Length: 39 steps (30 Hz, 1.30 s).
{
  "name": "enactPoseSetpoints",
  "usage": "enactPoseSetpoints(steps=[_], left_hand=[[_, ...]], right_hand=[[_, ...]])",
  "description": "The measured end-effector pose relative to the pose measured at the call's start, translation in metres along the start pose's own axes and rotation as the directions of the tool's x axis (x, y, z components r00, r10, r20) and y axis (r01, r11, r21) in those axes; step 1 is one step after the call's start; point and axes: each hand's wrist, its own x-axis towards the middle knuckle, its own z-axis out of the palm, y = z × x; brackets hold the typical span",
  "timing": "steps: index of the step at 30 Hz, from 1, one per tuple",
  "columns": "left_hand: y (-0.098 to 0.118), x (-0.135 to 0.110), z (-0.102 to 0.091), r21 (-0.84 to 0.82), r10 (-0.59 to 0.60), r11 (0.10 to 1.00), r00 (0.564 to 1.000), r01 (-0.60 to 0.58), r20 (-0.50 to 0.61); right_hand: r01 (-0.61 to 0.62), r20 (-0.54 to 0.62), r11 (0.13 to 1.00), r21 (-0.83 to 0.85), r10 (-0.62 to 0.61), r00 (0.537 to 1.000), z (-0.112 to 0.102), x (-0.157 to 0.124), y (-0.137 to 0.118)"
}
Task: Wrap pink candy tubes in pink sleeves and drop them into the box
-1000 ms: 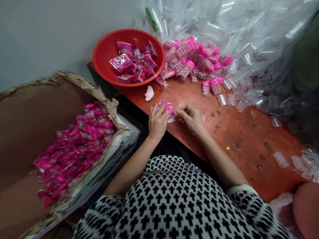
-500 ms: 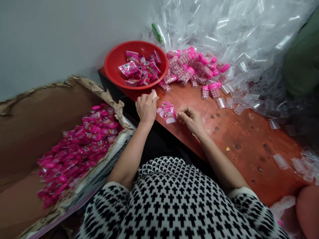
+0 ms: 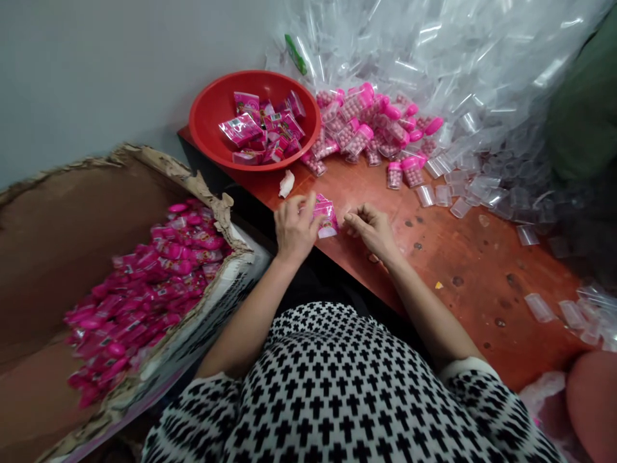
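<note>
Small pink printed labels (image 3: 326, 218) lie in a little overlapping pile near the table's front edge. My left hand (image 3: 295, 228) is over their left side, thumb and fingers apart, its fingertips slightly blurred. Just beyond it rests a crumpled white scrap (image 3: 286, 184), apart from the fingers. To the right of the labels, my right hand (image 3: 373, 230) has thumb and forefinger pinched together; whatever may be between them is too small to make out.
A red basin (image 3: 202, 138) holds pink packets. Beside it are pink-capped jars (image 3: 359, 138) of pink balls and a heap of clear plastic tubes (image 3: 463, 183). A torn cardboard box (image 3: 62, 225) at left holds pink-wrapped jars (image 3: 149, 289). The table (image 3: 463, 321) is reddish.
My left hand has let go of the white scrap by the basin and come nearer, onto the labels. My right hand stays pinched in nearly the same place. The view has shifted slightly.
</note>
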Motion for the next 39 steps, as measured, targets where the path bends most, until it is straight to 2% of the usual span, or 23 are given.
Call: enactPoseSetpoints(steps=[3,7,9,11,14,17,19,21,23,24,25,26,28,30,31,32,34,36,37,39], left_hand=[[0.011,-0.016,0.009,-0.050,0.067,0.997,0.997,-0.065,0.035],[0.009,-0.020,0.020,-0.168,-0.014,0.986,0.999,0.009,-0.029],[0.006,-0.019,0.023,-0.237,-0.022,0.971,0.998,0.006,-0.065],[0.004,-0.018,0.023,-0.288,-0.009,0.957,0.994,-0.023,-0.110],[0.008,-0.017,0.019,-0.362,0.003,0.931,0.990,-0.054,-0.140],[0.017,-0.015,0.008,-0.518,-0.103,0.855,0.989,0.034,-0.105],[0.022,-0.012,0.001,-0.691,-0.265,0.699,0.964,0.185,-0.010],[0.026,-0.008,-0.004,-0.838,-0.371,0.405,0.904,0.365,0.214],[0.027,-0.004,-0.008,-0.851,-0.348,0.068,0.811,0.521,0.469],[0.027,-0.002,-0.009,-0.818,-0.325,-0.062,0.763,0.572,0.559],[0.026,0.000,-0.011,-0.786,-0.323,-0.156,0.721,0.598,0.613],[0.025,0.001,-0.013,-0.769,-0.350,-0.216,0.687,0.602,0.636],[0.021,0.002,-0.015,-0.784,-0.449,-0.238,0.650,0.574,0.613],[0.016,0.002,-0.018,-0.806,-0.507,-0.216,0.642,0.551,0.575],[0.015,0.001,-0.019,-0.813,-0.526,-0.204,0.640,0.545,0.560],[0.014,0.001,-0.020,-0.815,-0.537,-0.193,0.637,0.546,0.553],[0.015,0.001,-0.023,-0.810,-0.548,-0.183,0.626,0.558,0.555],[0.019,0.002,-0.025,-0.795,-0.558,-0.197,0.601,0.574,0.573],[0.021,0.002,-0.025,-0.786,-0.565,-0.214,0.583,0.580,0.584],[0.025,0.004,-0.026,-0.769,-0.574,-0.262,0.546,0.583,0.610]], right_hand=[[-0.012,0.017,1.000,-0.010,0.013,1.000,0.001,0.003,0.002],[0.010,0.037,1.000,-0.002,-0.010,0.999,0.006,0.007,0.006],[0.003,0.007,1.000,0.029,-0.003,1.000,0.010,0.010,0.009],[-0.041,-0.018,0.993,0.110,0.043,0.999,0.015,0.014,0.010],[-0.130,0.004,0.954,0.270,0.134,0.991,0.020,0.019,0.009],[-0.114,-0.039,0.915,0.387,0.140,0.989,0.021,0.023,0.003],[-0.089,-0.062,0.903,0.421,0.126,0.990,0.020,0.024,-0.001],[-0.098,-0.043,0.905,0.413,0.127,0.991,0.021,0.025,-0.006],[-0.115,-0.024,0.914,0.388,0.135,0.991,0.022,0.026,-0.008],[-0.116,-0.022,0.920,0.373,0.134,0.991,0.024,0.027,-0.008],[-0.113,-0.026,0.928,0.356,0.130,0.991,0.024,0.028,-0.007],[-0.104,-0.039,0.939,0.328,0.123,0.992,0.025,0.030,-0.005],[-0.072,-0.086,0.978,0.196,0.090,0.992,0.025,0.033,-0.001],[-0.043,-0.105,0.994,-0.097,0.032,0.994,0.024,0.034,0.003],[-0.025,-0.086,0.958,-0.284,0.000,0.996,0.023,0.033,0.004],[0.004,-0.050,0.888,-0.460,-0.031,0.998,0.021,0.033,0.004],[0.083,0.029,0.724,-0.685,-0.086,0.996,0.015,0.031,0.001],[0.126,0.035,0.648,-0.751,-0.152,0.988,0.003,0.032,-0.006],[0.116,-0.001,0.642,-0.758,-0.178,0.984,-0.005,0.035,-0.010],[0.017,-0.133,0.637,-0.771,-0.187,0.973,-0.026,0.044,-0.017]])
